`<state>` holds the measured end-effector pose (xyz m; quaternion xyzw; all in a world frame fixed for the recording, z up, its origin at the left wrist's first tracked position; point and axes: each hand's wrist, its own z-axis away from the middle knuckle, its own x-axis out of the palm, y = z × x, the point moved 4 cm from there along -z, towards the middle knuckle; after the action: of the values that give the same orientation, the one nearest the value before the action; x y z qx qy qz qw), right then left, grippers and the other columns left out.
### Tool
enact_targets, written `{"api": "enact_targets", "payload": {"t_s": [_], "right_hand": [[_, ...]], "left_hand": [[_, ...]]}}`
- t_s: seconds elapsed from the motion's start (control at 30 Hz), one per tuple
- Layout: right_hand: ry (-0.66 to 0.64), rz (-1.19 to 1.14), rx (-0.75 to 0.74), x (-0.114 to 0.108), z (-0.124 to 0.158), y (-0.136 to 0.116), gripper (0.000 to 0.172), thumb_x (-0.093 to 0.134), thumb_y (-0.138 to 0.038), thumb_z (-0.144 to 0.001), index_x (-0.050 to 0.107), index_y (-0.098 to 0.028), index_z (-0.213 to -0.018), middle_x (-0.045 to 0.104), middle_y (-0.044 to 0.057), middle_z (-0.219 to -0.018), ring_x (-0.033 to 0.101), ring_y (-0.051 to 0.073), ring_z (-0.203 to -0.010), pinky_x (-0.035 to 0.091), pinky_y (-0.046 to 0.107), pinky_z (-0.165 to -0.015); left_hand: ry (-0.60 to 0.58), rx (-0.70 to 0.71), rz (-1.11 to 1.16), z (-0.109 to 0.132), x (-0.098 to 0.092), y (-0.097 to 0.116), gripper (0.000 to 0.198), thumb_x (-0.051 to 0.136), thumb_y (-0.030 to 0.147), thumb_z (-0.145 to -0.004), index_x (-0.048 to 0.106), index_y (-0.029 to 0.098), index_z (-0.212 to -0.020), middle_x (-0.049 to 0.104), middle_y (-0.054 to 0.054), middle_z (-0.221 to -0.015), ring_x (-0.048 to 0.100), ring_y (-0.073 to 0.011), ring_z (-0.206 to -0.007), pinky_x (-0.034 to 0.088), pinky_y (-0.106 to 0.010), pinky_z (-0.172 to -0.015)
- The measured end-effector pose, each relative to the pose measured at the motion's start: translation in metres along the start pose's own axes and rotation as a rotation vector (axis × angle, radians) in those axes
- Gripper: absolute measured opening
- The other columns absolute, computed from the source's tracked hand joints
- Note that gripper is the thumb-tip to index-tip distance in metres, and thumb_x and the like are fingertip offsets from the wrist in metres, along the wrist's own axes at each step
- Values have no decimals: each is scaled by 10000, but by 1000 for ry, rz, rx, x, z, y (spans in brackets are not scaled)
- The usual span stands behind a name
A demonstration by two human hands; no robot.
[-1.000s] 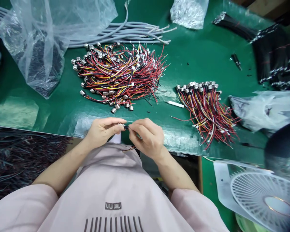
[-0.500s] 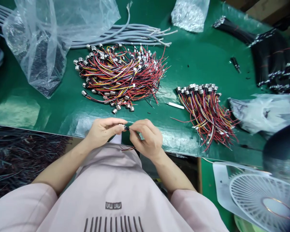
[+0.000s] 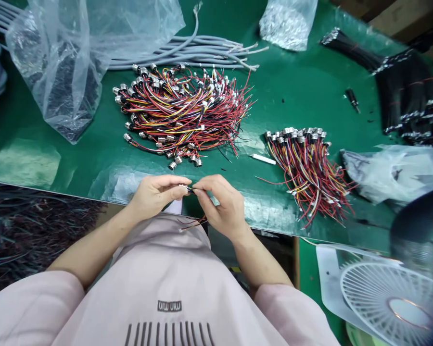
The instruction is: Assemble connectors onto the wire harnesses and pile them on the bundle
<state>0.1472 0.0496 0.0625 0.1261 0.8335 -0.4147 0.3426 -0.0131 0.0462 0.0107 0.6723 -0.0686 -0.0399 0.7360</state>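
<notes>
At the front edge of the green table, my left hand (image 3: pixel 153 194) is closed, pinching a small silver metal connector (image 3: pixel 184 186) between thumb and fingers. My right hand (image 3: pixel 222 202) pinches the black back end of the same connector, where its wires come out. Thin red and dark wires (image 3: pixel 192 222) with a small white plug hang below my right hand, over the shirt. Beyond my hands lies a big heap of wired connectors (image 3: pixel 187 113), red, yellow, black and white. To the right is a smaller bunch of wired connectors (image 3: pixel 306 168), metal ends lined up at the top.
A white pen-like tool (image 3: pixel 263 158) lies left of the smaller bunch. Grey cables (image 3: pixel 216 48) and a clear plastic bag (image 3: pixel 65 91) are at the back left. Black wire bundles (image 3: pixel 400 86) and another plastic bag (image 3: pixel 400 168) are at right, above a white fan (image 3: pixel 393 298).
Both hands keep their grip on the connector. My right fingers have shifted slightly on its wire end, and the hanging wires have swung lower, showing the white plug. The view moved slightly.
</notes>
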Motion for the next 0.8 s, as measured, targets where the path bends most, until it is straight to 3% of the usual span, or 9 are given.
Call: {"api": "enact_targets", "payload": {"t_s": [0.33, 0.5, 0.8], "right_hand": [[-80, 17, -28, -3, -3, 1, 87, 558, -169, -919, 642, -180, -937, 711, 67, -874, 657, 163, -816, 537, 286, -733], [-98, 20, -1, -6, -5, 1, 95, 551, -162, -914, 615, -193, -851, 695, 45, -814, 633, 152, -758, 510, 280, -700], [-51, 26, 68, 4, 0, -1, 164, 527, -181, -924, 605, -195, -780, 672, 29, -728, 608, 141, -689, 481, 275, -654]], "left_hand": [[1, 2, -22, 0, 0, 1, 253, 733, 333, -767, 779, 151, -937, 760, -43, -714, 662, -122, -578, 548, -199, -569], [0, -6, -40, 1, 0, 1, 268, 733, 354, -768, 781, 156, -943, 763, -44, -710, 675, -133, -586, 553, -205, -568], [20, 2, -112, 2, 0, 3, 247, 728, 330, -766, 787, 173, -947, 775, -42, -759, 690, -138, -601, 560, -201, -573]]}}
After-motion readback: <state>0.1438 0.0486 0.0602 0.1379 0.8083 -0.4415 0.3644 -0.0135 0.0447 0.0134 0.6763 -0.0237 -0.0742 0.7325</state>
